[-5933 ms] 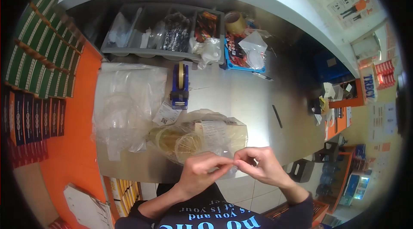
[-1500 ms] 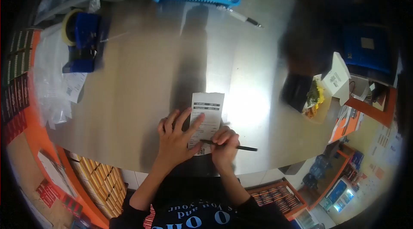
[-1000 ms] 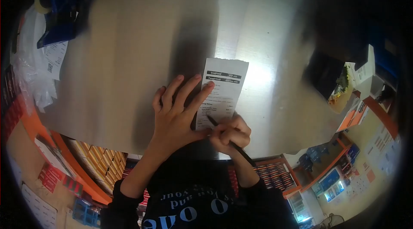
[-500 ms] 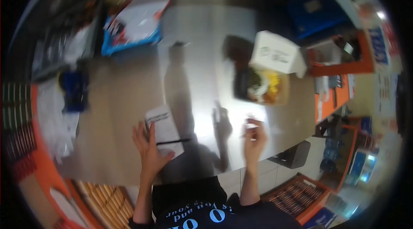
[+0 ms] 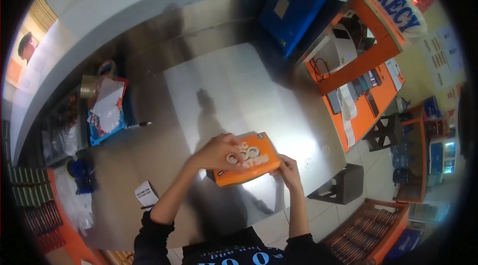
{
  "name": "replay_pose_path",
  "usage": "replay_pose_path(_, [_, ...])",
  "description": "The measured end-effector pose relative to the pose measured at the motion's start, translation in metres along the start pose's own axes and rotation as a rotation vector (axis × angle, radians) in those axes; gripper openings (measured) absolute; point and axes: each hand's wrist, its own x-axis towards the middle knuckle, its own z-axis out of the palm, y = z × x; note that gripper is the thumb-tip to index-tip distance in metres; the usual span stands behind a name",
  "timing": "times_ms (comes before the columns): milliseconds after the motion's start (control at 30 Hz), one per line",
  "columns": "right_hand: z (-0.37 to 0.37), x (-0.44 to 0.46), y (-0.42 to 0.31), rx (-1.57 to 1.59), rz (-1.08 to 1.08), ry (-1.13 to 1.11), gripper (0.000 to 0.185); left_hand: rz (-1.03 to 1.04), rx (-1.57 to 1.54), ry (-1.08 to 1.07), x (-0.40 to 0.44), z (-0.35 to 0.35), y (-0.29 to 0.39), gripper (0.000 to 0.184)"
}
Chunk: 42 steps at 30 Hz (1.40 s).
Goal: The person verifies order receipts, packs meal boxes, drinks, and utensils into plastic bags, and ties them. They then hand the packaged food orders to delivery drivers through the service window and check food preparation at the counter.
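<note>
A closed orange takeaway food box [image 5: 256,158] with white lettering on its lid is tilted above the front of the steel table. My left hand [image 5: 224,154] lies across the lid's left part, fingers curled over it. At the box's right edge, my right hand [image 5: 289,170] grips the side, its thumb near the corner and the other fingers partly hidden. What is inside the box does not show. A small white notepad [image 5: 146,194] with printed lines lies on the table, left of my left forearm.
The steel table [image 5: 134,155] spreads around the box. At its left stand a blue basket [image 5: 107,115] of packets, a pen [image 5: 139,125] and a blue tape dispenser [image 5: 81,175]. A dark stool [image 5: 343,185] is at the right edge, beside an orange counter [image 5: 348,125] with phones.
The open box with food at the right is gone from there; a closed orange box is now in both hands. My left hand has left the notepad. The view has shifted.
</note>
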Motion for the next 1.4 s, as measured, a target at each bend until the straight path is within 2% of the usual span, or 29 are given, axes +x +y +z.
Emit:
replay_pose_path(67, [-0.001, 0.013, 0.021, -0.062, -0.086, -0.106, 0.018, 0.070, 0.419, 0.297, 0.026, 0.042, 0.036, 0.073])
replay_pose_path(200, [0.026, 0.012, 0.002, -0.124, -0.065, 0.099, 0.017, 0.055, 0.565, 0.229, 0.055, 0.054, 0.037, 0.078])
replay_pose_path(300, [0.035, 0.005, -0.001, -0.222, -0.100, 0.163, 0.017, -0.145, 0.204, -0.498, 0.082, 0.002, 0.046, 0.074])
replay_pose_path(333, [0.035, 0.006, 0.001, -0.231, -0.104, 0.155, 0.017, -0.148, 0.201, -0.485, 0.091, -0.007, 0.046, 0.074])
replay_pose_path(400, [0.034, 0.008, 0.007, -0.263, -0.072, 0.156, 0.018, -0.362, 0.042, -0.765, 0.101, -0.016, 0.050, 0.075])
replay_pose_path(433, [0.034, 0.005, 0.005, -0.276, -0.077, 0.143, 0.018, -0.365, 0.034, -0.748, 0.097, -0.009, 0.053, 0.075])
replay_pose_path(500, [0.038, 0.004, -0.007, -0.657, -0.416, 0.230, 0.022, -0.276, 0.473, -0.388, 0.081, 0.019, 0.055, 0.080])
replay_pose_path(533, [0.054, -0.012, -0.042, -0.564, -0.308, 0.239, 0.033, -0.295, 0.477, -0.361, 0.070, 0.036, 0.049, 0.080])
replay_pose_path(600, [0.083, -0.016, -0.067, -0.389, -0.463, 0.238, 0.050, -0.213, 0.376, 0.371, 0.044, 0.074, 0.040, 0.084])
replay_pose_path(633, [0.086, -0.004, -0.051, -0.645, -0.503, 0.135, 0.054, -0.251, 0.318, 0.535, 0.031, 0.075, 0.044, 0.086])
replay_pose_path(667, [0.085, 0.012, -0.025, -0.904, -0.565, 0.012, 0.056, -0.273, 0.321, 0.537, 0.007, 0.079, 0.052, 0.086])
replay_pose_path(733, [0.115, -0.005, -0.062, -1.357, -0.273, 0.175, 0.068, -0.716, 0.253, 0.773, -0.040, 0.072, 0.086, 0.085])
replay_pose_path(767, [0.126, -0.009, -0.070, -1.311, -0.397, 0.223, 0.066, -0.738, 0.248, 0.797, -0.057, 0.094, 0.089, 0.085])
replay_pose_path(800, [0.148, -0.015, -0.072, -1.321, -0.391, 0.195, 0.066, -0.793, -0.127, 1.040, -0.076, 0.128, 0.091, 0.083])
replay_pose_path(833, [0.180, -0.023, -0.070, -1.434, -0.583, -0.027, 0.059, -0.832, -0.520, 1.270, -0.089, 0.154, 0.090, 0.081])
replay_pose_path(867, [0.201, -0.034, -0.063, -1.527, -0.774, -0.268, 0.052, -0.870, -0.542, 1.280, -0.087, 0.174, 0.083, 0.081])
replay_pose_path(900, [0.211, -0.035, -0.040, -1.544, -0.864, -0.329, 0.045, -0.818, -0.482, 1.166, -0.075, 0.191, 0.069, 0.081])
replay_pose_path(967, [0.219, -0.032, -0.030, -1.771, -0.785, -0.366, 0.042, -0.760, -0.417, 1.071, -0.063, 0.187, 0.057, 0.080])
replay_pose_path(1000, [0.213, -0.026, -0.031, -2.019, -0.690, -0.388, 0.040, -0.694, -0.848, 1.194, -0.050, 0.177, 0.055, 0.080])
replay_pose_path(1033, [0.204, -0.015, -0.037, -2.018, -0.636, -0.563, 0.036, -0.604, -1.310, 1.285, -0.041, 0.168, 0.063, 0.080])
replay_pose_path(1067, [0.202, -0.006, -0.057, -2.116, -0.641, -0.782, 0.039, -0.588, -1.642, 1.207, -0.038, 0.147, 0.070, 0.069])
replay_pose_path(1133, [0.201, 0.017, -0.111, -1.917, -0.361, -1.322, 0.028, -0.458, -1.812, 1.031, -0.037, 0.155, 0.054, 0.059])
replay_pose_path(1167, [0.201, 0.017, -0.123, -1.864, -0.431, -1.350, 0.024, -0.451, -1.804, 1.027, -0.038, 0.158, 0.048, 0.045])
replay_pose_path(1200, [0.199, 0.013, -0.115, -1.888, -0.435, -1.350, 0.024, -0.427, -1.813, 1.035, -0.039, 0.160, 0.045, 0.045])
replay_pose_path(1267, [0.190, -0.008, -0.080, -2.029, -0.821, -0.864, 0.023, -0.489, -1.474, 1.041, -0.048, 0.169, 0.042, 0.042])
replay_pose_path(1300, [0.188, -0.014, -0.080, -1.879, -0.794, -0.865, 0.023, -0.489, -1.474, 1.037, -0.059, 0.163, 0.047, 0.042])
replay_pose_path(1333, [0.181, -0.013, -0.090, -1.872, -0.793, -0.855, 0.023, -0.597, -1.005, 1.167, -0.075, 0.145, 0.059, 0.045])
replay_pose_path(1367, [0.165, -0.007, -0.106, -1.510, -0.660, -0.881, 0.025, -0.671, -0.522, 1.243, -0.091, 0.123, 0.070, 0.047])
replay_pose_path(1400, [0.144, 0.000, -0.122, -1.152, -0.527, -0.885, 0.030, -0.629, -0.250, 1.114, -0.103, 0.097, 0.072, 0.060])
